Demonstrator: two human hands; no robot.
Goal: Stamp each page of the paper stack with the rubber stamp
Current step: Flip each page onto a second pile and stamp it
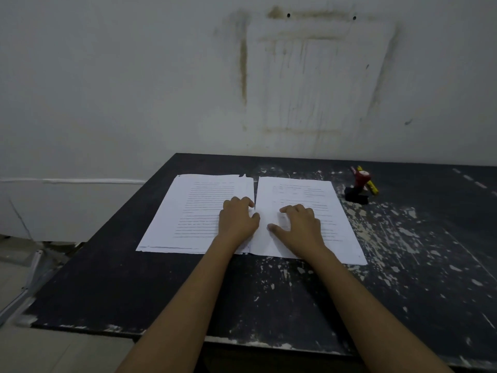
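Both hands are pressing on two side-by-side paper piles; the stamp is sitting untouched at the right.

I am seeing the right paper pile (pixel 301 195) and the left paper pile (pixel 193 208) lying just beside each other on the black table (pixel 134 286), their printed lines too blurred for me to read. My left hand (pixel 238 219) is resting palm down with fingers curled, my right hand (pixel 298 224) spread flat; neither is gripping anything. The red-topped rubber stamp (pixel 359 185) is standing well apart, touching a yellow marker (pixel 372 185), near the stained wall (pixel 309 76).
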